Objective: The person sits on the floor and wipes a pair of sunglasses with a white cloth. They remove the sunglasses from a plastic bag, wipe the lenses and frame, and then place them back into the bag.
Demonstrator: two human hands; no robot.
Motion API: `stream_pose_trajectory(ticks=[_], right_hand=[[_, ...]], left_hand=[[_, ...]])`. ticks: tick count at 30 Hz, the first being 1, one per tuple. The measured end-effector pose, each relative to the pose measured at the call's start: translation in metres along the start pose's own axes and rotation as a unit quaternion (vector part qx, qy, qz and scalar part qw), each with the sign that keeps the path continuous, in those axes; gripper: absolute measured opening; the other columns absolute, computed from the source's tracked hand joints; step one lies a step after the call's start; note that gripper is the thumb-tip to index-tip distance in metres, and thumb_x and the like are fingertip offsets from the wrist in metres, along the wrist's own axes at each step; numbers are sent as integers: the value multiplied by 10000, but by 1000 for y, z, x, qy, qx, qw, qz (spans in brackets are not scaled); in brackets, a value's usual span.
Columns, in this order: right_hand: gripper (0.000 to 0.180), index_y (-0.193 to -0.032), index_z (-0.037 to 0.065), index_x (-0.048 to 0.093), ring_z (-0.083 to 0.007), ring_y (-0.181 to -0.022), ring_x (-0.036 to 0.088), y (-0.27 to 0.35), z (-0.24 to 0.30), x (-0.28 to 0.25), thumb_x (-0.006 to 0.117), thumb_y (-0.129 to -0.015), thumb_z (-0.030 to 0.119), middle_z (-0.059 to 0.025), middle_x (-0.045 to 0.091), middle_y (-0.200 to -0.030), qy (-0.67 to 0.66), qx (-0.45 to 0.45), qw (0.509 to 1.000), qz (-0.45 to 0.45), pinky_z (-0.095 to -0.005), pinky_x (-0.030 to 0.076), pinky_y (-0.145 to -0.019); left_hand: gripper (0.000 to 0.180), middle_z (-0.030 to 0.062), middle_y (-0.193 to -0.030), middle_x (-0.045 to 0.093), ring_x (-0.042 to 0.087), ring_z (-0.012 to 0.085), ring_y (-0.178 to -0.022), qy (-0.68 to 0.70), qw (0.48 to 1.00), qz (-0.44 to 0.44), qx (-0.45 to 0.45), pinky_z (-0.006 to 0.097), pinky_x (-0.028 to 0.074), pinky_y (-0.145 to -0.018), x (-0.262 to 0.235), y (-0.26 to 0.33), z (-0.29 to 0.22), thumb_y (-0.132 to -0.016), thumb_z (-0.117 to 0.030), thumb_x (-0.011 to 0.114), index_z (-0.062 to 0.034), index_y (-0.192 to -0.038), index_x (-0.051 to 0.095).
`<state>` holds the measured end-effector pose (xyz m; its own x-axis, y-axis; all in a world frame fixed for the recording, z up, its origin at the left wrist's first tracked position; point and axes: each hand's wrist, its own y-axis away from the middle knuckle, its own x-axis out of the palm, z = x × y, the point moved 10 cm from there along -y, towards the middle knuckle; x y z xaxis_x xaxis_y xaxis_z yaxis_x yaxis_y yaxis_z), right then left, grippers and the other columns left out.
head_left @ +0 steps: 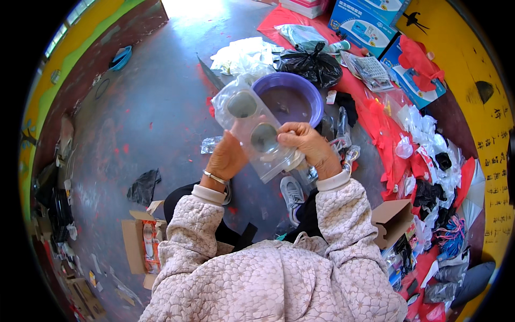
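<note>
In front of my chest I hold a clear plastic blister pack [250, 121] with two large round openings or windows, one above the other. It is tilted, its upper end leaning away to the left. My left hand [228, 156] grips its left side, with the fingers partly hidden behind the plastic. On the right side, my right hand [308, 146] pinches the pack between thumb and curled fingers. Something pale shows under that hand, too unclear to name. Just beyond the pack stands a purple basin [317, 102] with murky contents.
A black plastic bag [314, 65] and white bags [244, 56] lie behind the basin. An open cardboard box [133, 244] stands at left, another cardboard box [391, 220] at right. Loose plastic and red cloth [383, 145] cover the right side. Blue boxes [365, 27] stand far right.
</note>
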<state>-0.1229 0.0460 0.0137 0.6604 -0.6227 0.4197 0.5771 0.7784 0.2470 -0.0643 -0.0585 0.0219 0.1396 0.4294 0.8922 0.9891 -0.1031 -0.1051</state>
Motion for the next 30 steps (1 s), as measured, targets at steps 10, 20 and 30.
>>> stream_pose_trajectory(ticks=[10, 20, 30], right_hand=[[213, -713, 22, 619, -93, -559, 541, 14, 21, -35, 639, -816, 208, -42, 603, -634, 215, -39, 962, -165, -262, 441, -524], [132, -883, 91, 633, -275, -791, 616, 10, 62, 68, 616, -758, 129, -95, 626, -905, 556, -368, 728, -159, -350, 487, -670], [123, -833, 49, 653, -205, -667, 635, 10, 86, -2, 626, -796, 162, -101, 651, -756, 391, -326, 841, -184, -309, 489, -611]], left_hand=[[519, 134, -1305, 466, 524, 304, -1132, -84, 985, -149, -8, 405, 467, -929, -26, 11, -14, -820, 10, 516, -30, -1316, 368], [486, 73, -1031, 587, 597, 217, -980, -387, 910, -86, -126, 353, 452, -881, -10, 13, 37, -733, 22, 577, -10, -1206, 473], [569, 144, -1158, 554, 605, 316, -997, -317, 923, -61, -209, 379, 461, -876, -13, 21, 58, -741, 34, 556, 21, -1283, 382]])
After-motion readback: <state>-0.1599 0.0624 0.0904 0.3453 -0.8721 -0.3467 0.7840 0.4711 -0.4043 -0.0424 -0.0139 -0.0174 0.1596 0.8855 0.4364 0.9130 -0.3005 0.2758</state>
